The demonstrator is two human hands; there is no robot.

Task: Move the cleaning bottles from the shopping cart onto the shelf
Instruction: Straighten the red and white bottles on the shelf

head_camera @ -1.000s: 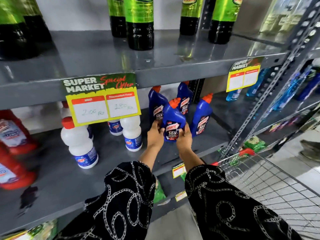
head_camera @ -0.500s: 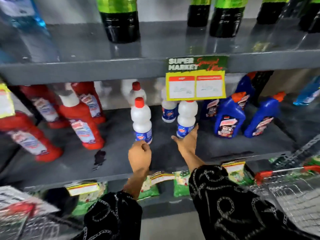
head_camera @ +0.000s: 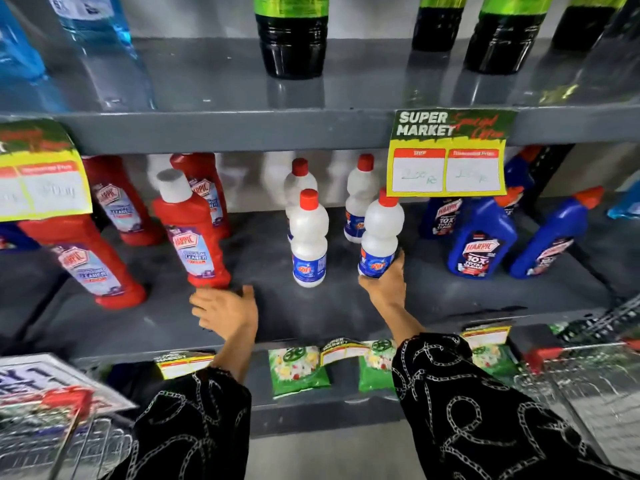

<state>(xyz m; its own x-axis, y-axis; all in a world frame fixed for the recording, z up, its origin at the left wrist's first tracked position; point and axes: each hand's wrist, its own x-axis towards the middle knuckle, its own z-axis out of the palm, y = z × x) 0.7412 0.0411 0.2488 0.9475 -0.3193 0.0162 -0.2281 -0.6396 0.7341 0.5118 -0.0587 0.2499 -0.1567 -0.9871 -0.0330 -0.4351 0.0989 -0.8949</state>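
On the grey middle shelf (head_camera: 311, 313) stand red Harpic bottles (head_camera: 194, 233) at the left, white red-capped bottles (head_camera: 309, 240) in the middle and blue Harpic bottles (head_camera: 481, 237) at the right. My right hand (head_camera: 384, 289) grips the base of one white bottle (head_camera: 381, 233), which stands upright on the shelf. My left hand (head_camera: 225, 311) hovers open, fingers spread, just below the nearest red bottle, not clearly touching it. Wire shopping carts show at the lower right (head_camera: 588, 382) and lower left (head_camera: 52, 438).
A price sign (head_camera: 448, 154) hangs from the upper shelf edge above the white bottles, another one (head_camera: 41, 171) at the left. Dark green-labelled bottles (head_camera: 292, 36) and clear blue ones (head_camera: 100, 46) stand on the top shelf. Green packets (head_camera: 298, 370) lie on the shelf below.
My hands left the blue Harpic bottle and moved left along the shelf. The right hand has closed on a white bottle; the left hand has opened near a red bottle.
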